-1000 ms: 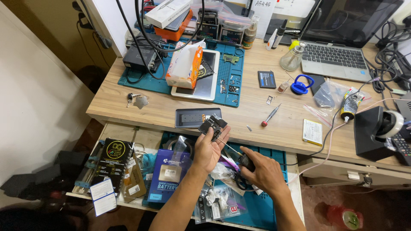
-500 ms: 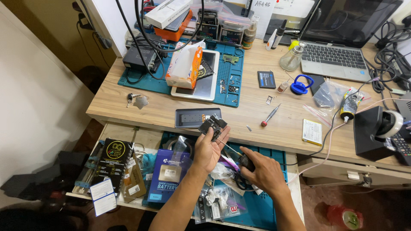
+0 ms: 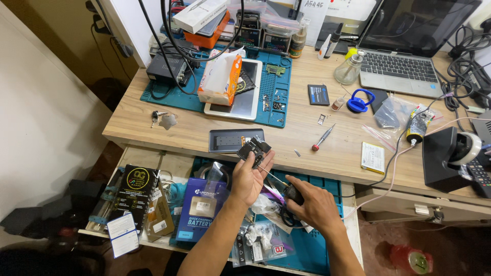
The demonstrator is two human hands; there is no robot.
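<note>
My left hand (image 3: 248, 179) is raised over the open drawer and holds a small black electronic part (image 3: 254, 150) between its fingertips, close to the desk's front edge. My right hand (image 3: 313, 204) is lower and to the right, shut around the dark handle of a thin tool (image 3: 293, 193). The tool's metal shaft points up-left toward the black part. A dark phone (image 3: 232, 139) lies flat on the desk just behind the part.
The open drawer (image 3: 153, 158) holds a blue battery box (image 3: 200, 209), a black box (image 3: 134, 189) and several plastic bags. On the wooden desk (image 3: 153, 122) sit a blue work mat (image 3: 279, 97), a white tablet with an orange tissue pack (image 3: 221, 76), a red-tipped screwdriver (image 3: 323, 138), a laptop (image 3: 409, 56) and a black camera (image 3: 450, 153).
</note>
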